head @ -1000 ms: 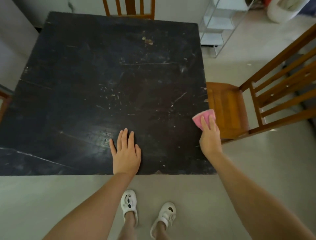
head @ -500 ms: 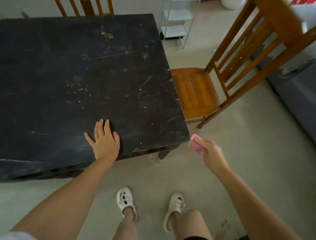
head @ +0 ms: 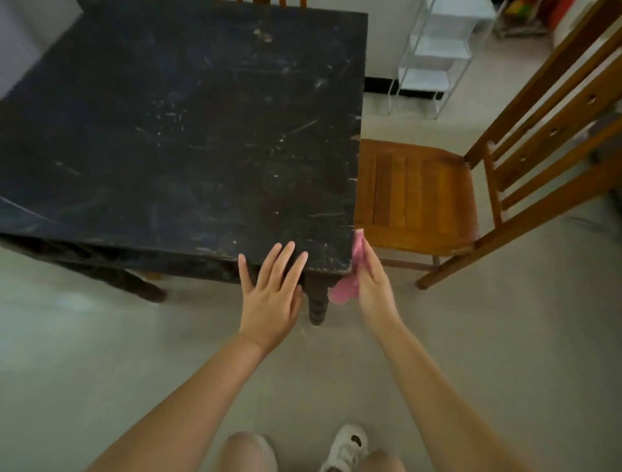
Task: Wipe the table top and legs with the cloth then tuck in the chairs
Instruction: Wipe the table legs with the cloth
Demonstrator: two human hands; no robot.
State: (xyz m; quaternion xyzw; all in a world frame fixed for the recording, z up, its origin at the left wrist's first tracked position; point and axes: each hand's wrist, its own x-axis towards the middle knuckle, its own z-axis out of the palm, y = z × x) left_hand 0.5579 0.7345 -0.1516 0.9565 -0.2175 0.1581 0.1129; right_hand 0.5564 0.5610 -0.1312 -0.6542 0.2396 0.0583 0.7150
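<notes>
A: Left hand (head: 271,296)?
B: Flat, palm down, fingers (head: 293,266) straight and slightly spread. Resting on the near right corner of the table (head: 175,134), heel hanging past the front edge. Grasping nothing.

A: Right hand (head: 372,286)?
B: Upright against the right side edge at the same corner, fingers extended, pressing a cloth (head: 345,289) to the wood. Thumb hidden behind the cloth; grip around it cannot be confirmed.

A: Cloth condition?
B: Pink, soft, bunched. Sandwiched between palm and table edge, with a crumpled lobe sagging below the corner beside the leg (head: 318,300).

A: Leg?
B: Dark, turned, ringed profile, tapering to the floor (head: 134,353). Standing directly under the corner, between the two hands.

A: Table top?
B: Square, black painted wood, matt. Heavily scratched, with pale flecks and chipped paint along the right and front edges. Bare wood showing at the corner.

A: Seating?
B: Chair (head: 417,198) on the right, orange-brown varnished wood, slatted seat, ladder back. Seat front just beside the table's right edge, not tucked under. Second chair back (head: 269,2) barely visible at the far side.

A: Surroundings?
B: Pale, smooth floor. White wire shelf (head: 437,50) beyond the far right corner. White shoe (head: 346,448) and bare knees at the bottom of the view.
</notes>
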